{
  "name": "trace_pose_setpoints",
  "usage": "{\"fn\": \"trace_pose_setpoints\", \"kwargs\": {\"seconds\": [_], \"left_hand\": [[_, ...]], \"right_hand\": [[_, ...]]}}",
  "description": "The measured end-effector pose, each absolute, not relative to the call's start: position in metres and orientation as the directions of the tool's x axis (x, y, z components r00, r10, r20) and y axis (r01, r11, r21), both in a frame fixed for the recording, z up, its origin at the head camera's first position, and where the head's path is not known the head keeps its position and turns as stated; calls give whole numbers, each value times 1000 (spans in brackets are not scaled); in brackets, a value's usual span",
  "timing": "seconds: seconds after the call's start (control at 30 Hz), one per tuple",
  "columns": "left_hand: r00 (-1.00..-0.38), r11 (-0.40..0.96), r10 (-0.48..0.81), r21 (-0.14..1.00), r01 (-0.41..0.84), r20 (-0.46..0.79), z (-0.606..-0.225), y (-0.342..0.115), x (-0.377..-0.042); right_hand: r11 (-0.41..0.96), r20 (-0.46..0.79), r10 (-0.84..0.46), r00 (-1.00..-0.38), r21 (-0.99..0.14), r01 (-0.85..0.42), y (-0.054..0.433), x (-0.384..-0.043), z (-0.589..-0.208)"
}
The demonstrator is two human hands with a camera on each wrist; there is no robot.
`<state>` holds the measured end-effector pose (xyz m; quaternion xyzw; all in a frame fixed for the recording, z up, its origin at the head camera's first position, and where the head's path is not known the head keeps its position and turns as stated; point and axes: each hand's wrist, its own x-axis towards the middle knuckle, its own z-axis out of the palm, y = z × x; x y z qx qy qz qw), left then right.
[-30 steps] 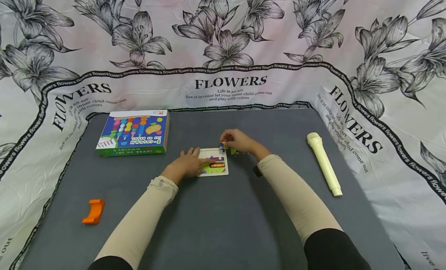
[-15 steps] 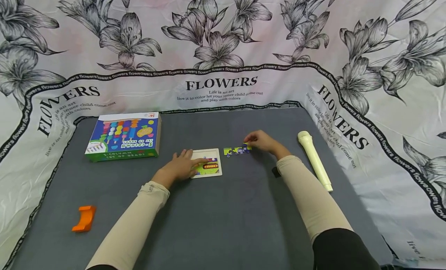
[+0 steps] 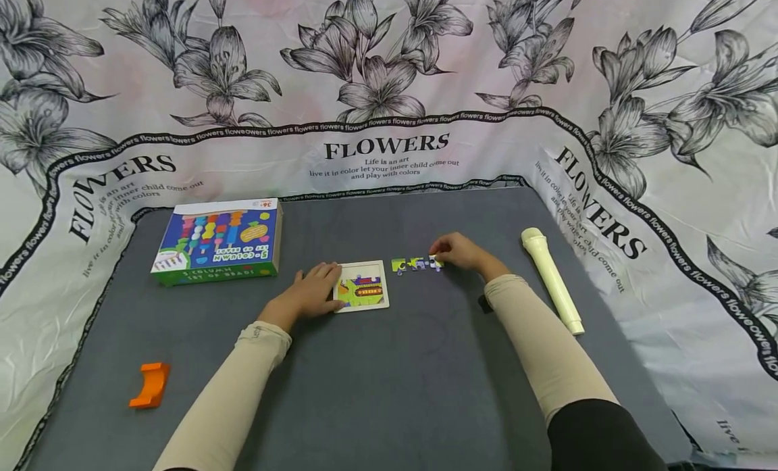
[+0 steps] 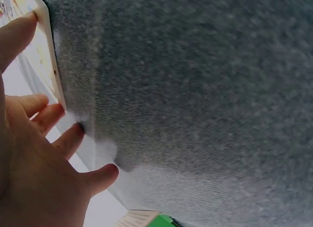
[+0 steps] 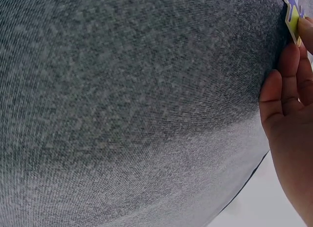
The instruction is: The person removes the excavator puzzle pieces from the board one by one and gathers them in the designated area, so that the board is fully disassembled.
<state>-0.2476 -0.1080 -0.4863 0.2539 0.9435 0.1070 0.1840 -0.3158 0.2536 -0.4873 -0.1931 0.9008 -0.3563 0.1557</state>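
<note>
A small white-framed puzzle board (image 3: 368,309) lies on the table, a colourful vehicle picture (image 3: 367,290) filling part of it. My left hand (image 3: 308,294) rests along its left side with fingers spread, and the thumb reaches the lower left of the frame. In the left wrist view, fingertips touch the board's edge (image 4: 53,60). Just right of the board, several green and purple puzzle pieces (image 3: 413,263) lie in a row. My right hand (image 3: 460,252) pinches the puzzle piece (image 5: 294,17) at the row's right end, close over the table; the fingers partly hide it.
A blue and green toy box (image 3: 215,244) stands at the back left. An orange curved block (image 3: 150,386) lies at the front left, and a pale yellow tube (image 3: 552,282) lies to the right. Flower-printed cloth (image 3: 379,146) borders the grey table (image 3: 395,390).
My right hand has carried a puzzle piece from the board's upper right corner to the row's right end. The left fingers have slid off the picture to the frame's left edge.
</note>
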Motion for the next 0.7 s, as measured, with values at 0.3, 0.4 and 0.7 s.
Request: {"fn": "trace_pose_setpoints", "kwargs": {"seconds": [0.3, 0.4, 0.7], "left_hand": [[-802, 834, 535, 319, 450, -267, -493, -111, -250], [-798, 834, 539, 304, 461, -269, -493, -109, -253], [-810, 848, 521, 275, 453, -269, -499, -122, -254]], "right_hand": [[704, -129, -415, -901, -673, -228, 252, -311, -487], [717, -101, -401, -910, -652, -244, 245, -309, -486], [688, -69, -613, -787, -536, -489, 135, -299, -475]]}}
